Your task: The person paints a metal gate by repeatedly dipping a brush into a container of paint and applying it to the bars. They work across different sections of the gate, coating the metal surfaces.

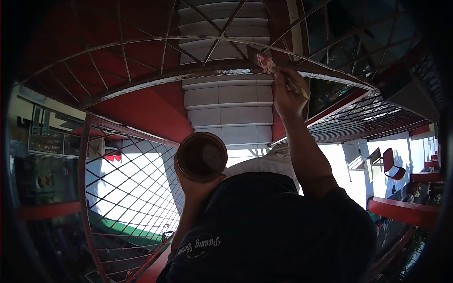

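Observation:
A round brown can (202, 157), its open mouth facing the camera, is held from below and the side by my left hand (192, 185). Inside it the contents look dark. In my right hand (290, 94) is a paintbrush (296, 87), gripped by its handle. Its reddish, stained head (264, 62) lies close to the dark metal rail (207, 70) of a railing; whether the bristles touch it I cannot tell. Parts of the rail's upper surface shine white in the light.
Pale tiled steps (229, 101) run beyond and below the rail, beside a red surface (146, 106). Thin bars cross above the rail. Metal lattice (132, 184) stands at the left, more mesh (358, 120) at the right. A red chair (389, 161) is far right.

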`<state>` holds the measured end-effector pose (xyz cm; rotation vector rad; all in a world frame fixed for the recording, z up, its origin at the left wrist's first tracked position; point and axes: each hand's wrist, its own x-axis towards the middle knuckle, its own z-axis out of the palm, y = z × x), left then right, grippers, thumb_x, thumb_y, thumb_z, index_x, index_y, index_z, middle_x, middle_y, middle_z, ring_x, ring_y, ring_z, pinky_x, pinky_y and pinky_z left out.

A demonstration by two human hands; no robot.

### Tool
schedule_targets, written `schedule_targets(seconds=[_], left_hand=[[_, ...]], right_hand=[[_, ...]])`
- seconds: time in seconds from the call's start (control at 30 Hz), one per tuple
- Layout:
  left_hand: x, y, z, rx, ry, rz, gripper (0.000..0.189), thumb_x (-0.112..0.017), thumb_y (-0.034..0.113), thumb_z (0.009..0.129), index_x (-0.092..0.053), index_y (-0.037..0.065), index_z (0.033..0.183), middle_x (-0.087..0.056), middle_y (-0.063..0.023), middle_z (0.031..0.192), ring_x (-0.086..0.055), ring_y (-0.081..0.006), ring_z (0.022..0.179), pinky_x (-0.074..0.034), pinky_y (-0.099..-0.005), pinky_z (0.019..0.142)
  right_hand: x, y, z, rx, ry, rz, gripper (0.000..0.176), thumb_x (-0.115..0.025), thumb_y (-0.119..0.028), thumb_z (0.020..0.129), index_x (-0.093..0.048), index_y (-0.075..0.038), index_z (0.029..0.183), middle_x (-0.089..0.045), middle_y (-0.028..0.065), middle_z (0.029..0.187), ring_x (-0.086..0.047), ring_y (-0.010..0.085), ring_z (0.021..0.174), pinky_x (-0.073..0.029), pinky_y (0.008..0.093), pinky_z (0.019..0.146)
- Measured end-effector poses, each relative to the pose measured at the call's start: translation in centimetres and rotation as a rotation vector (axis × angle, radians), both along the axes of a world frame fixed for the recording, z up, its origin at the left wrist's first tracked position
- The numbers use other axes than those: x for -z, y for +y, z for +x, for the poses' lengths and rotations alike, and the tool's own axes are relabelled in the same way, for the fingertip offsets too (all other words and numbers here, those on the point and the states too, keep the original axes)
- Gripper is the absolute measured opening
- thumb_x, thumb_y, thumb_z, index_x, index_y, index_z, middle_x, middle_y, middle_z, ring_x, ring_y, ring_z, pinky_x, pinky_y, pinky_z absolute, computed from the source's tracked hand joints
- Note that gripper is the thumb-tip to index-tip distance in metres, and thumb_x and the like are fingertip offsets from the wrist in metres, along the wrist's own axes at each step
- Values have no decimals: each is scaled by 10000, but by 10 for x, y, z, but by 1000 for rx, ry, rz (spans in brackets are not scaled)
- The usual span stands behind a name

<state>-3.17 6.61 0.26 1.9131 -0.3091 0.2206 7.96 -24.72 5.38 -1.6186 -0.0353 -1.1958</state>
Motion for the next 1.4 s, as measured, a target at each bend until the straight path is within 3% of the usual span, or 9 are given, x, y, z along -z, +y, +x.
schedule_targets(seconds=[0.17, 0.27, 0.43, 0.57, 0.77, 0.97, 1.17, 1.27, 1.4], left_hand=[[2, 5, 1, -48, -43, 67, 1316, -1013, 306, 492, -192, 20, 1480, -426, -193, 1410, -490, -328, 1309, -435, -464, 1078], [-1, 3, 1, -34, -19, -6, 1316, -1013, 312, 492, -193, 21, 1479, -429, -190, 1403, -492, -328, 1304, -433, -462, 1079], [-3, 7, -3, -49, 19, 45, 1322, -1014, 317, 487, -192, 23, 1481, -420, -188, 1404, -476, -328, 1316, -428, -462, 1084], [2, 11, -1, -17, -43, 58, 1362, -1014, 315, 461, -186, 21, 1502, -396, -173, 1456, -431, -326, 1365, -371, -464, 1132], [-1, 4, -4, -54, 50, -6, 1333, -1007, 284, 475, -192, 25, 1497, -403, -172, 1449, -435, -320, 1363, -375, -461, 1132], [4, 9, -4, 5, -7, 72, 1358, -1016, 286, 479, -160, 21, 1499, -402, -193, 1425, -461, -320, 1334, -419, -464, 1090], [9, 8, -4, 12, 7, 7, 1318, -1010, 283, 473, -209, 26, 1487, -413, -171, 1440, -448, -318, 1353, -387, -461, 1125], [11, 7, -3, 14, 19, -9, 1363, -1021, 292, 472, -166, 21, 1499, -397, -196, 1432, -454, -325, 1340, -414, -465, 1096], [12, 8, -2, 22, 11, -9, 1367, -1022, 288, 470, -163, 18, 1498, -388, -194, 1438, -453, -322, 1339, -420, -461, 1090]], right_hand=[[-9, 2, 3, 119, -124, -556, 248, -801, 8, 748, -716, -47, 974, -698, 118, 867, -708, 257, 732, -587, 306, 654], [3, 6, -4, 39, -138, -766, 283, -842, -58, 726, -717, -67, 980, -695, 104, 858, -710, 241, 747, -590, 318, 628], [-1, 5, 7, -12, -221, -850, 317, -851, -81, 718, -716, -68, 1004, -669, 78, 801, -685, 224, 678, -557, 315, 559], [-7, -6, -3, 57, -86, -559, 291, -803, -7, 751, -720, -53, 1026, -660, 75, 763, -656, 194, 639, -512, 317, 534], [1, 8, 13, 114, -106, -403, 252, -788, -4, 786, -718, -34, 1026, -695, 105, 823, -670, 198, 660, -515, 291, 569], [-1, 32, 20, 17, -6, 135, 163, -742, -8, 864, -712, -3, 1024, -721, 104, 906, -716, 151, 820, -560, 261, 699], [8, 27, 3, -138, -65, 258, 126, -720, -22, 897, -695, 33, 1007, -726, 106, 950, -716, 145, 876, -573, 251, 748], [13, 20, 6, 5, 29, 219, 140, -738, -26, 884, -691, 39, 998, -729, 108, 936, -719, 142, 851, -575, 241, 735], [15, 26, 6, 78, -42, 152, 124, -762, -31, 854, -707, 24, 951, -738, 97, 861, -722, 138, 776, -574, 240, 678]])
